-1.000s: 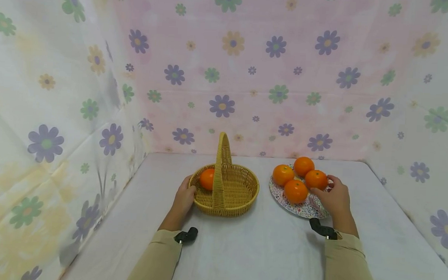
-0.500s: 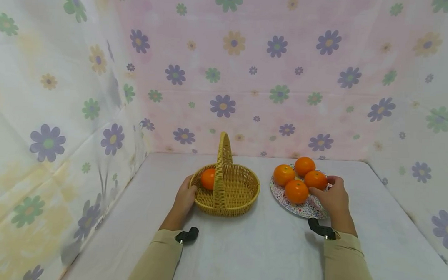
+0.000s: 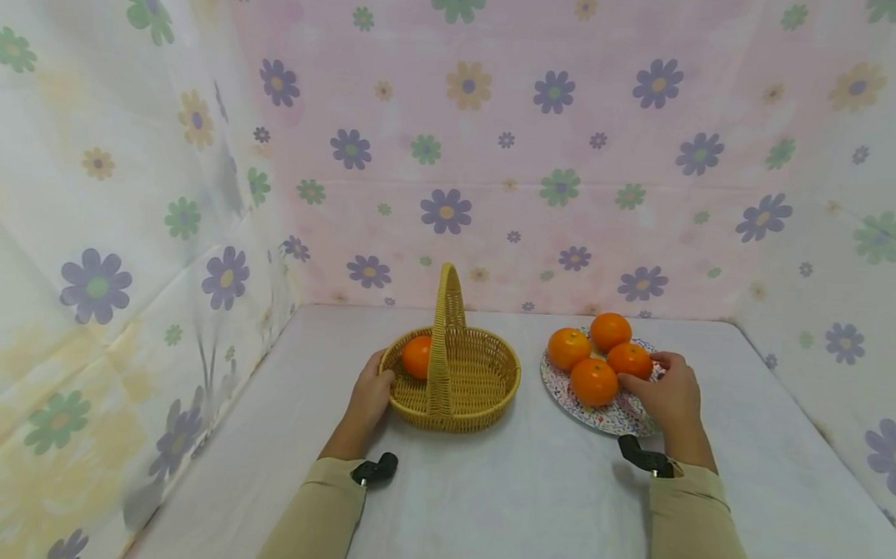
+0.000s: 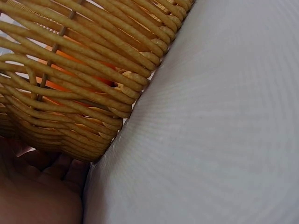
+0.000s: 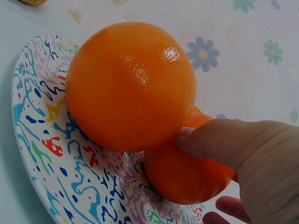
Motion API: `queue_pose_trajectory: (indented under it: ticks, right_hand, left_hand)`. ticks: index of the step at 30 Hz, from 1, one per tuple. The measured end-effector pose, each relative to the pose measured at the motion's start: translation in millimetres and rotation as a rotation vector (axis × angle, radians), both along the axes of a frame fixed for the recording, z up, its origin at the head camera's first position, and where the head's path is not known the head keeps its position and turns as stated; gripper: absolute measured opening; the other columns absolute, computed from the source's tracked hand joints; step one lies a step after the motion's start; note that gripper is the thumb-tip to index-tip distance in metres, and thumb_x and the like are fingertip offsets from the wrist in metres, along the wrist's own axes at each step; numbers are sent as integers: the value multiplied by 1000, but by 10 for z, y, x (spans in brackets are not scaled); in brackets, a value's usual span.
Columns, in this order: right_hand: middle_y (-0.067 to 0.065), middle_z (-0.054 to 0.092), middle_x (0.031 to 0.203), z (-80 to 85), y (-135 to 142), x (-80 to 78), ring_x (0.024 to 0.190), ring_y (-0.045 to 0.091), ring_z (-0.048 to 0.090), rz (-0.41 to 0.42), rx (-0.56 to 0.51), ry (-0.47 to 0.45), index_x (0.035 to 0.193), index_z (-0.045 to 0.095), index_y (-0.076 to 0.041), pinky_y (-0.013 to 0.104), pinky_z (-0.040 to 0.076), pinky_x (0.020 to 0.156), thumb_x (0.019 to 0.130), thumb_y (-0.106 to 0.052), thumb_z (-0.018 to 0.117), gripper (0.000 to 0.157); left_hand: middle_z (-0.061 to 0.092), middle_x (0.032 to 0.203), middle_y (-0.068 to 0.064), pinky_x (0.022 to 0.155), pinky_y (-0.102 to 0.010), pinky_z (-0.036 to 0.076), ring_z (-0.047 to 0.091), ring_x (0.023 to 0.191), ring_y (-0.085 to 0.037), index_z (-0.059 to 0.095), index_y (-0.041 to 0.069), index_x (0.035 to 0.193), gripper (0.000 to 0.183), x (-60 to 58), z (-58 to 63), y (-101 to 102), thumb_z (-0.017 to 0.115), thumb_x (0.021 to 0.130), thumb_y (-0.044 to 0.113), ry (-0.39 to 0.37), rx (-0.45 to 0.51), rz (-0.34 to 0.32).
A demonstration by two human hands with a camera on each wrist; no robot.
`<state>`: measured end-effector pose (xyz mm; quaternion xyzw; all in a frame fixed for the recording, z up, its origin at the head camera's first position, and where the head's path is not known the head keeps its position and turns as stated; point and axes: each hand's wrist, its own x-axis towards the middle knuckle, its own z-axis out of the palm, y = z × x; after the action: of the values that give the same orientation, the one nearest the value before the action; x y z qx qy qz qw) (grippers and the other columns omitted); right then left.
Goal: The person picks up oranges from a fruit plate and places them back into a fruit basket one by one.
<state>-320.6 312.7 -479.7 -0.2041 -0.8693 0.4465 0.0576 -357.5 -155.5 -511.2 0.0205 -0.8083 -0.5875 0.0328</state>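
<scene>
In the head view my left hand (image 3: 370, 395) holds the left side of a yellow wicker basket (image 3: 481, 381), thumb at the rim. The left wrist view has its curled fingers (image 4: 53, 168) against the basket's woven wall (image 4: 79, 88). Inside the basket, left of the upright handle, lies one orange (image 3: 416, 357). On the right, my right hand (image 3: 671, 398) grips the rightmost orange (image 3: 630, 361) on a speckled plate (image 3: 563, 397). Its thumb (image 5: 210, 140) presses that orange's near side in the right wrist view; the other fingers are partly hidden.
Beside the gripped orange, the plate bears a front orange (image 3: 594, 382), a left orange (image 3: 568, 349) and a back orange (image 3: 611, 332). A white cloth covers the table (image 3: 506, 499). Flowered cloth walls (image 3: 483, 164) rise behind and at both sides.
The gripped orange has shifted very slightly left and nearer the front orange, with the right hand still around it. The left hand and basket stay in place.
</scene>
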Motion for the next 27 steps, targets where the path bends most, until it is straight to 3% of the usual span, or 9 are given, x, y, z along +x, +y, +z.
queue_pose_trajectory:
  ticks: [5,13,27]
  right_hand:
    - [31,30,162,9,-9,1,143,50,38,20,-56,-9,158,23,0,60,40,114,90,-33,79,94]
    - [31,34,159,-4,21,14,139,49,42,28,-16,28,160,23,0,60,44,111,89,-38,79,97]
    - [26,37,153,164,-48,65,135,43,42,-56,-4,158,160,32,-5,57,48,110,89,-46,78,94]
  left_hand:
    - [44,161,-9,125,-55,26,36,152,-31,44,13,153,62,-6,-8,-4,44,91,14,-4,2,2]
    - [44,161,-9,125,-56,27,36,152,-32,44,14,154,63,-8,-13,-1,45,91,16,-12,-9,6]
    - [44,161,-11,124,-57,28,37,151,-34,44,13,153,63,-22,-41,-17,45,90,16,-3,-11,0]
